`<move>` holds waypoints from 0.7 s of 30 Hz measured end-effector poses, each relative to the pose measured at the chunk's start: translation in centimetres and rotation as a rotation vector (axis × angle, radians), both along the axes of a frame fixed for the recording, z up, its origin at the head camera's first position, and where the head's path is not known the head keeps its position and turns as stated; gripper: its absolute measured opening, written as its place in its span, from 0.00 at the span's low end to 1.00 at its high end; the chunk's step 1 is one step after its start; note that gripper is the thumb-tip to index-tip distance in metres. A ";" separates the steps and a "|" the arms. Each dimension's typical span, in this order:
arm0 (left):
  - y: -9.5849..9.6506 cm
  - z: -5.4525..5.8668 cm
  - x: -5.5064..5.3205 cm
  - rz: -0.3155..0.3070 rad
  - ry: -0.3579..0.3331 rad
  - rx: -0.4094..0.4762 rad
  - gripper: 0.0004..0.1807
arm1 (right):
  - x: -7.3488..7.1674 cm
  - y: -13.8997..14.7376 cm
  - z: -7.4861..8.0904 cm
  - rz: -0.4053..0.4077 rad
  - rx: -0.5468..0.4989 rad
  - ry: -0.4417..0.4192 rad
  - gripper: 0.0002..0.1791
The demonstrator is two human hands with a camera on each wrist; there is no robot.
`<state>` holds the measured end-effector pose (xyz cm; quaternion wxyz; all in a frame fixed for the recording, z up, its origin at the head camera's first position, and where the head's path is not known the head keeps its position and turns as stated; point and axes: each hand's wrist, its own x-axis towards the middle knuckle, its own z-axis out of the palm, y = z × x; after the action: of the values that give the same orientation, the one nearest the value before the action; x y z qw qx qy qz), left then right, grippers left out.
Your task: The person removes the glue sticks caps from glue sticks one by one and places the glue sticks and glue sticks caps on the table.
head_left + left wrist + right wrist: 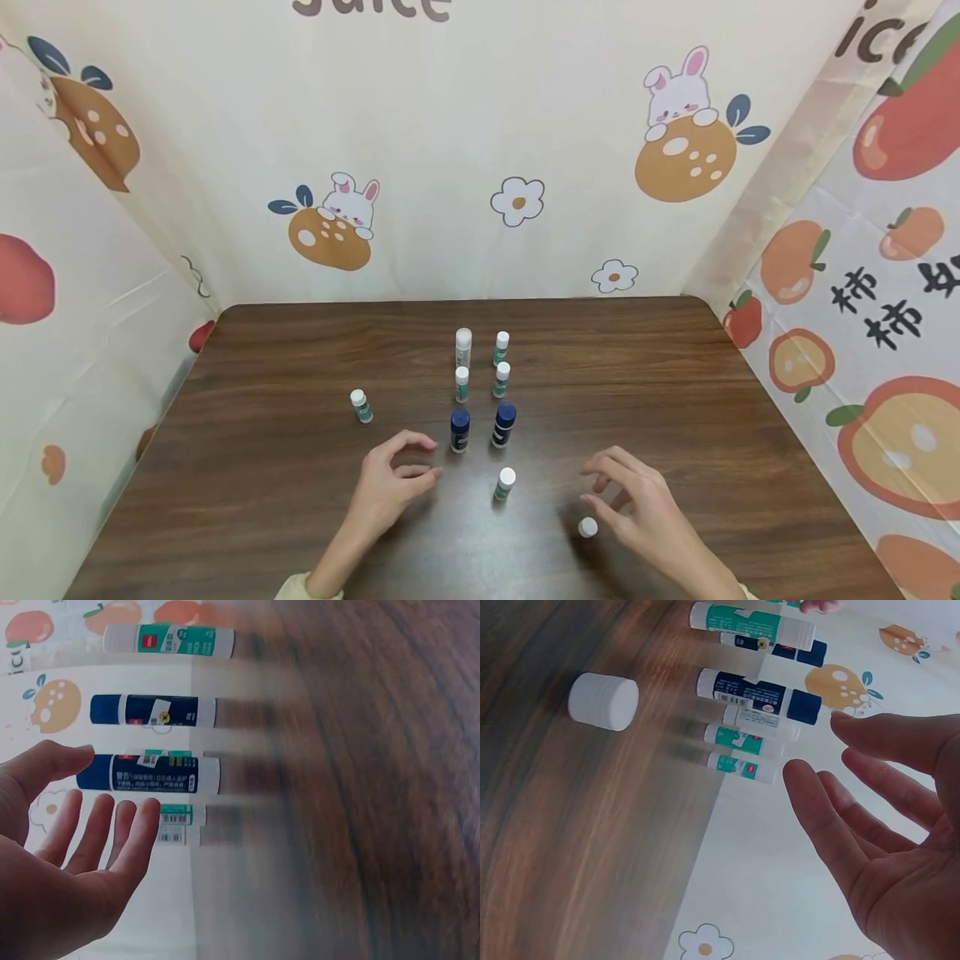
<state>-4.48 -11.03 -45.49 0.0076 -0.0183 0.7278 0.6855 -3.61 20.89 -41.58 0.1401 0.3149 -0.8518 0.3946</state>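
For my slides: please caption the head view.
Left hand and right hand, both empty, above a brown table among white- and blue-capped tubes, a short white cylinder near the latter hand.

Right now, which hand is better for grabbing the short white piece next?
Probably the right hand: it's empty and close beside the short white piece, while the left hand is nearer a blue-capped glue stick.

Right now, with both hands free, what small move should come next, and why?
Probably the left hand should reach for the lone glue stick on the left. That hand holds nothing, and this stick stands well apart from the rest, which are mostly paired. The front glue stick has no partner on its left, so that spot could perhaps take it.
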 end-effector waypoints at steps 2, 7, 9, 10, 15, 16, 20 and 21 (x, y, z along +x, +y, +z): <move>0.3 -0.1 0.0 -0.019 -0.007 -0.011 0.17 | -0.1 -0.2 0.2 0.008 -0.003 0.003 0.24; 1.1 -0.5 0.2 -0.087 -0.020 -0.040 0.17 | -0.5 -0.8 0.7 0.032 -0.001 0.000 0.24; 1.5 -0.6 0.3 -0.105 -0.014 -0.042 0.17 | -0.6 -1.1 0.8 0.037 0.004 -0.006 0.24; 1.6 -0.6 0.3 -0.111 -0.010 -0.043 0.17 | -0.6 -1.2 0.9 0.040 0.008 -0.009 0.23; 2.1 -0.5 0.3 -0.126 0.001 -0.035 0.17 | -0.9 -1.9 1.1 0.052 0.026 -0.028 0.22; 2.2 -0.5 0.3 -0.128 0.000 -0.035 0.17 | -0.9 -2.0 1.2 0.057 0.028 -0.032 0.22; 2.5 -0.5 0.2 -0.146 -0.002 -0.024 0.17 | -1.1 -2.5 1.2 0.068 0.039 -0.046 0.22; 2.6 -0.5 0.1 -0.153 -0.003 -0.020 0.17 | -1.2 -2.6 1.3 0.069 0.041 -0.049 0.22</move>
<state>-4.34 -8.44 -46.01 0.0608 0.0363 0.7340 0.6755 -4.78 18.28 -40.32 0.0991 0.3369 -0.8516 0.3891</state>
